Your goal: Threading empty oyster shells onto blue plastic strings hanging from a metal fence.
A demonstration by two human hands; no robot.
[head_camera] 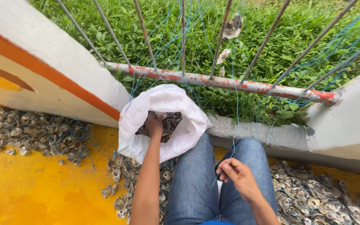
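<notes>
I logged the left hand [155, 125] reaching down into the open mouth of a white woven plastic sack [163, 121], which stood on the yellow painted floor [42, 187] just left of my knees in blue denim jeans [213, 179]. The fingers were buried among the grey, flat shells inside the sack [172, 121]; I could not tell how far the hand was closed or whether it had hold of a shell, since the view there was dark and the fingertips hidden.

The right hand [236, 175] hovered over my right thigh, fingers pinched together on a thin blue string [235, 121] that ran up from the pinch toward the rusty red-and-white metal railing [221, 81]. More blue strings hung from the railing bars, a few of them carrying threaded shells [232, 26] against the green grass [271, 46] beyond.

I noted a loose pile of grey shells tangled with string [42, 133] against the white and orange wall [51, 71] on the left, well apart from the sack. Another heap of shells [317, 196] lay on the floor to my right, beside the concrete kerb [267, 135]. Scattered shells [121, 187] sat at the foot of the sack.
</notes>
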